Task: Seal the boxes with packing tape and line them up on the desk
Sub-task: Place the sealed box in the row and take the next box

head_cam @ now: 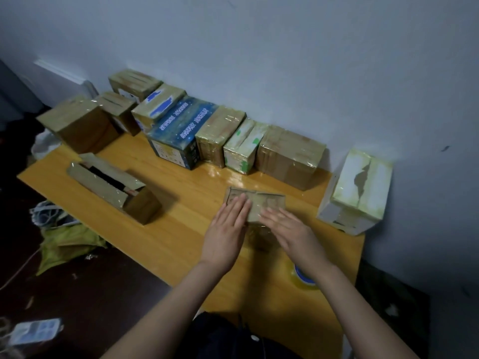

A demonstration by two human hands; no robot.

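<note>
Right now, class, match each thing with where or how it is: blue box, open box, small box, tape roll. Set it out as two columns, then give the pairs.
1 blue box
2 open box
3 small box
4 tape roll

A pressed under the left hand and right hand
B in the row along the wall
C at the left of the desk, flaps apart
D on the desk, nearest the person

Pairs: 1-B, 2-C, 3-A, 4-D

Dim, soft, wide-angle edge distortion
</note>
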